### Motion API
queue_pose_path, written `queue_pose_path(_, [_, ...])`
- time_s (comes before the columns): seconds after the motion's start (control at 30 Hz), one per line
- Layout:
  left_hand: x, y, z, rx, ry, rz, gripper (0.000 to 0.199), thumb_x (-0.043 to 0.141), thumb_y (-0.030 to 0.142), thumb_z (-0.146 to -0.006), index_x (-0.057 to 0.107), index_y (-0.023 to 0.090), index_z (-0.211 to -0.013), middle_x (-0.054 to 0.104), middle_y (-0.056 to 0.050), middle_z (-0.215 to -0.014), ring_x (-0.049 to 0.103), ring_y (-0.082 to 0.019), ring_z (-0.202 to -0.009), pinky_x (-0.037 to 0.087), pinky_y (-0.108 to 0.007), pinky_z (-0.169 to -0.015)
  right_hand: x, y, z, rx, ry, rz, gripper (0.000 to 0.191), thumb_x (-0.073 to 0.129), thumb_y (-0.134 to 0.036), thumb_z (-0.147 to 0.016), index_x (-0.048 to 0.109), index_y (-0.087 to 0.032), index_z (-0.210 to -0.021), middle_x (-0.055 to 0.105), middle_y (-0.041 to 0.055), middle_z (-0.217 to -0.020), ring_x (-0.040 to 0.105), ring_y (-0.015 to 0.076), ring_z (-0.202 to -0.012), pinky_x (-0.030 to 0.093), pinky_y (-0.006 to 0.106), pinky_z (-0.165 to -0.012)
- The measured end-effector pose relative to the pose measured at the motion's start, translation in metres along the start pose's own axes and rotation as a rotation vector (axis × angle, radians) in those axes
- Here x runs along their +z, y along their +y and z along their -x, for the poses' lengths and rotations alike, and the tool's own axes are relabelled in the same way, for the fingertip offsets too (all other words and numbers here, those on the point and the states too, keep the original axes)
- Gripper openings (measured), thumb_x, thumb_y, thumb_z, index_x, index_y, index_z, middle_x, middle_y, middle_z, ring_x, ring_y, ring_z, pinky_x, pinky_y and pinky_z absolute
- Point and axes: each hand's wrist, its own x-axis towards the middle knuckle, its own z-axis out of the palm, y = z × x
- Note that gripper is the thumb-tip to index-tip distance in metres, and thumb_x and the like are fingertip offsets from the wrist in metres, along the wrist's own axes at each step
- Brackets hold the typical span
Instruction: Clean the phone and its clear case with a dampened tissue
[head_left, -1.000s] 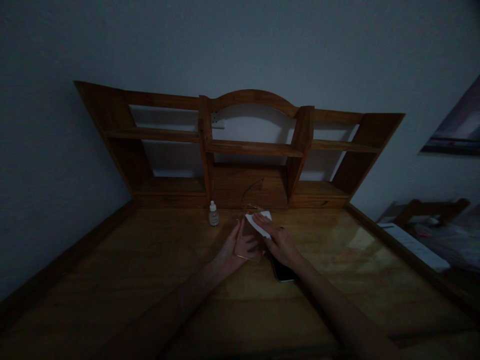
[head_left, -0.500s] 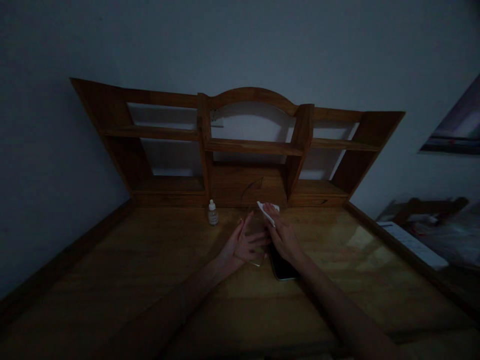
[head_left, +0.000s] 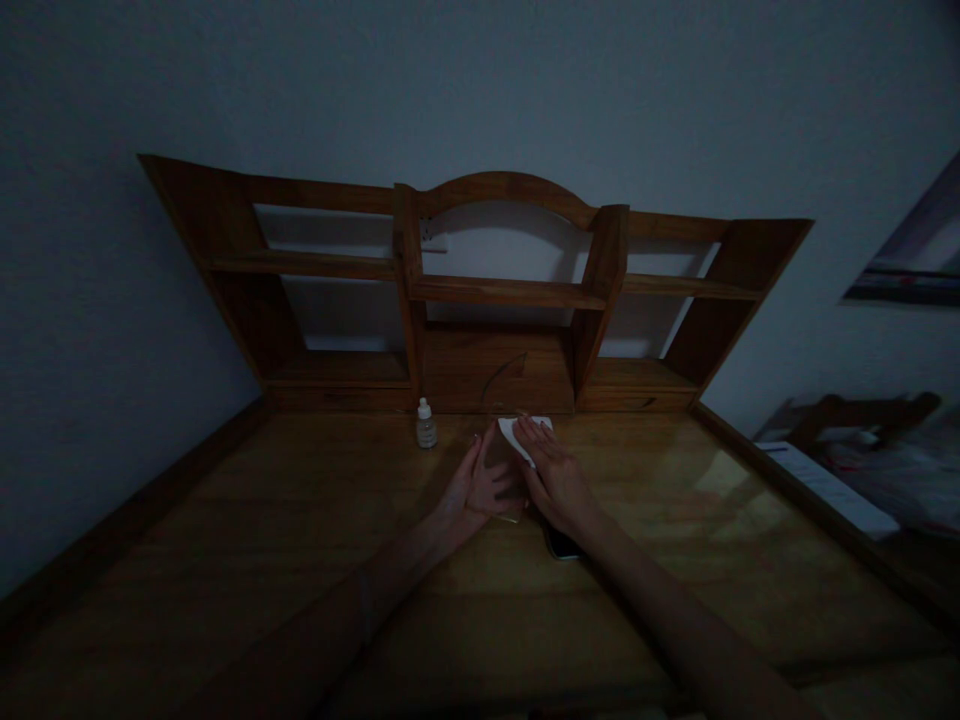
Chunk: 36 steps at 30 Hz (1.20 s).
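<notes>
My left hand (head_left: 459, 500) grips a clear phone case (head_left: 495, 485) by its side, with fingers showing through the transparent panel. Under the fingers of my right hand (head_left: 556, 482) is a white tissue or cloth (head_left: 516, 432), pressed against the upper part of the case. A dark phone (head_left: 562, 544) lies on the desk beneath my right hand, which covers most of it. Left of the hands stands a small clear dropper bottle (head_left: 426, 430) with a white cap.
The wooden desk (head_left: 315, 540) has raised side edges. Along its back runs a wooden shelf unit (head_left: 510, 294) against the wall. At the right, beyond the desk edge, are a white flat object (head_left: 825, 490) and a chair back (head_left: 870, 412).
My right hand has shifted left with the tissue, which now lies over the case's upper part. The case has risen slightly in view, and more of the phone is covered.
</notes>
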Motion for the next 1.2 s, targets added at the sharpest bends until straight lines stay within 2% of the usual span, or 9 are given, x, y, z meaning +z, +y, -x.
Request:
queue_pose_path(0.17, [-0.003,-0.001,-0.001,-0.001,0.085,0.024,0.055,0.043,0.052,-0.091,0.04,0.03,-0.141,0.067,-0.009,-0.101,0.065,-0.02,-0.08,0.052,-0.037,-0.077,0.003,-0.011,0.003,-0.039,-0.019,0.027,0.063,0.043,-0.014,-0.089,0.028,-0.022,-0.149,0.035,0.0054,-0.151,0.029,0.025,-0.141,0.025,0.05,-0.118])
queue_pose_path(0.27, [-0.006,-0.003,-0.006,0.04,0.058,0.086,0.047,0.043,0.048,-0.092,0.048,0.03,-0.136,0.067,-0.007,-0.107,0.065,-0.019,-0.085,0.051,-0.035,-0.081,0.005,-0.017,0.005,-0.07,-0.046,0.044,0.06,0.044,-0.016,-0.09,0.031,-0.019,-0.148,0.035,0.0076,-0.151,0.031,0.0243,-0.14,0.027,0.047,-0.117])
queue_pose_path(0.37, [-0.007,-0.004,-0.009,0.115,0.06,0.156,0.042,0.043,0.041,-0.094,0.049,0.031,-0.135,0.066,-0.003,-0.114,0.064,-0.017,-0.094,0.049,-0.034,-0.088,0.006,-0.022,0.006,-0.11,-0.091,0.036,0.06,0.043,-0.016,-0.089,0.03,-0.018,-0.148,0.034,0.0088,-0.151,0.03,0.024,-0.141,0.029,0.048,-0.116])
queue_pose_path(0.5, [-0.005,-0.003,-0.009,0.113,0.076,0.222,0.039,0.047,0.033,-0.093,0.055,0.025,-0.13,0.068,-0.004,-0.111,0.064,-0.016,-0.095,0.047,-0.032,-0.092,0.005,-0.025,0.006,-0.129,-0.137,0.01,0.062,0.042,-0.016,-0.091,0.024,-0.017,-0.15,0.029,0.0085,-0.154,0.026,0.022,-0.142,0.029,0.046,-0.116])
queue_pose_path(0.67, [-0.01,-0.005,-0.011,0.079,0.02,0.245,0.032,0.047,0.03,-0.092,0.062,0.018,-0.117,0.069,-0.005,-0.105,0.064,-0.018,-0.096,0.045,-0.033,-0.095,0.005,-0.024,0.004,-0.119,-0.133,-0.013,0.063,0.039,-0.017,-0.094,0.015,-0.02,-0.152,0.021,0.0059,-0.156,0.019,0.0199,-0.144,0.027,0.045,-0.117])
queue_pose_path(0.87, [-0.014,-0.011,-0.017,0.057,-0.08,0.239,0.035,0.044,0.031,-0.091,0.063,0.014,-0.117,0.068,-0.008,-0.11,0.06,-0.021,-0.109,0.04,-0.034,-0.101,0.007,-0.022,0.004,-0.092,-0.108,-0.016,0.063,0.037,-0.019,-0.096,0.009,-0.021,-0.152,0.015,0.0042,-0.158,0.014,0.0202,-0.145,0.023,0.046,-0.119])
queue_pose_path(1.2, [-0.01,-0.01,-0.011,0.087,0.007,0.238,0.034,0.043,0.028,-0.089,0.068,0.013,-0.106,0.07,-0.009,-0.104,0.062,-0.022,-0.105,0.042,-0.034,-0.099,0.009,-0.02,0.003,-0.098,-0.134,-0.046,0.06,0.036,-0.022,-0.097,0.012,-0.022,-0.152,0.019,0.0039,-0.157,0.016,0.0197,-0.145,0.023,0.046,-0.119])
